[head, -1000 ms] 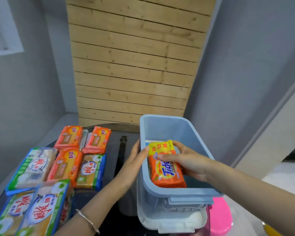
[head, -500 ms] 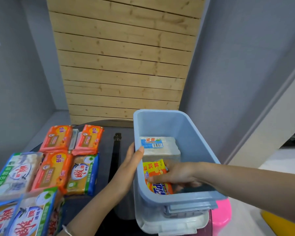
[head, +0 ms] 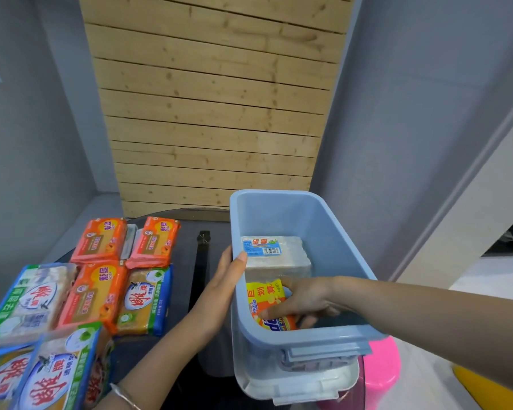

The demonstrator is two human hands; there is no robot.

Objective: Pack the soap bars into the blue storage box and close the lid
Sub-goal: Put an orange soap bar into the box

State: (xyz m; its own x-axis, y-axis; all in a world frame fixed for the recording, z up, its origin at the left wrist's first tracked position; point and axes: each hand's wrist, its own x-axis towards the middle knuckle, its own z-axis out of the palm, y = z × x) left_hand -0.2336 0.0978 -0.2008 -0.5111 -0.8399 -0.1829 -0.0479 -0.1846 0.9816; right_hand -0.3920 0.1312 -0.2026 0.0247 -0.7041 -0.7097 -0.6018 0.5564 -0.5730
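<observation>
Right hand presses orange soap inside blue box.

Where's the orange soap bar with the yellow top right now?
Inside the blue box, near its front end, under the right hand, just in front of the white soap pack.

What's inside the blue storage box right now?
The blue storage box holds a clear-wrapped white soap bar and an orange-and-yellow soap bar under the right hand. The hand and near wall hide the remaining floor.
</observation>
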